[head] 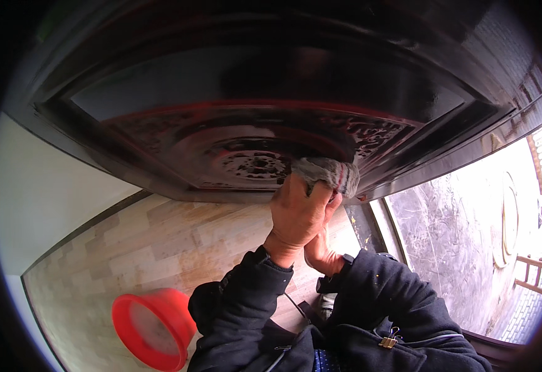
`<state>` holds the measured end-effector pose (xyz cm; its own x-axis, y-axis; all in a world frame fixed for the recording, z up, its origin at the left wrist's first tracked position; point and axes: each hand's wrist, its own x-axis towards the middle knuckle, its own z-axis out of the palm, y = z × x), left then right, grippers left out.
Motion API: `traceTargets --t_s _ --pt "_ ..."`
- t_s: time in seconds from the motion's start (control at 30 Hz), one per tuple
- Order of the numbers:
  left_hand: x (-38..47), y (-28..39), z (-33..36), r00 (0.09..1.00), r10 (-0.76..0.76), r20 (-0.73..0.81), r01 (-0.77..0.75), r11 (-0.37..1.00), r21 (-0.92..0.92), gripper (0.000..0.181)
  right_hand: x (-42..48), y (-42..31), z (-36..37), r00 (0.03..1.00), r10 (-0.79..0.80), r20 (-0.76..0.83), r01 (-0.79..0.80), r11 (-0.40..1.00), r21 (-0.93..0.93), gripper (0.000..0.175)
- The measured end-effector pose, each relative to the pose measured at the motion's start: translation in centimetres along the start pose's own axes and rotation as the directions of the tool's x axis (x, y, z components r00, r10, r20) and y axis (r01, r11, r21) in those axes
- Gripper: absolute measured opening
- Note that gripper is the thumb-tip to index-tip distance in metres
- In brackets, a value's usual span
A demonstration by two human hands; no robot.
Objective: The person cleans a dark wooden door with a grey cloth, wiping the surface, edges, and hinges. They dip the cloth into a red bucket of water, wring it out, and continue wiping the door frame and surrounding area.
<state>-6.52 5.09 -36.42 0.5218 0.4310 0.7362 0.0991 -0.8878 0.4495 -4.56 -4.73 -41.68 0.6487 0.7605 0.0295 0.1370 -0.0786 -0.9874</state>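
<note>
A wadded grey cloth with a red stripe is pressed to a dark, glossy carved door panel, just right of its round pierced medallion. My left hand grips the cloth from below, its fingers curled into it. Partly behind it, my right hand reaches up to the same cloth; its fingers are mostly hidden, so its hold does not show clearly. Carved scrollwork with red edges lies above and to the right of the cloth.
A red plastic basin with whitish contents is on the wood-look tiled floor at lower left. A pale wall stands left. On the right are a doorway threshold, grey marbled paving and a wooden rail.
</note>
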Motion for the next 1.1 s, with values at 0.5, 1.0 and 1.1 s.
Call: traceTargets --t_s 0.5,1.0,1.1 --pt "-6.5 -7.6 -2.3 0.98 -0.073 0.186 0.017 0.958 0.287 0.03 0.1 2.6 6.0 0.836 0.469 0.285 -0.486 0.874 -0.009 0.04" --pt "-4.3 -9.8 -7.2 0.935 -0.266 -0.235 0.328 0.898 0.292 0.035 2.5 -1.0 7.1 0.92 0.32 0.225 -0.358 0.921 0.154 0.039" --pt "-2.8 -9.4 -8.0 0.883 -0.34 -0.323 0.382 0.921 0.073 0.028 2.7 -2.3 6.1 0.926 0.266 0.267 -0.346 0.881 0.322 0.038"
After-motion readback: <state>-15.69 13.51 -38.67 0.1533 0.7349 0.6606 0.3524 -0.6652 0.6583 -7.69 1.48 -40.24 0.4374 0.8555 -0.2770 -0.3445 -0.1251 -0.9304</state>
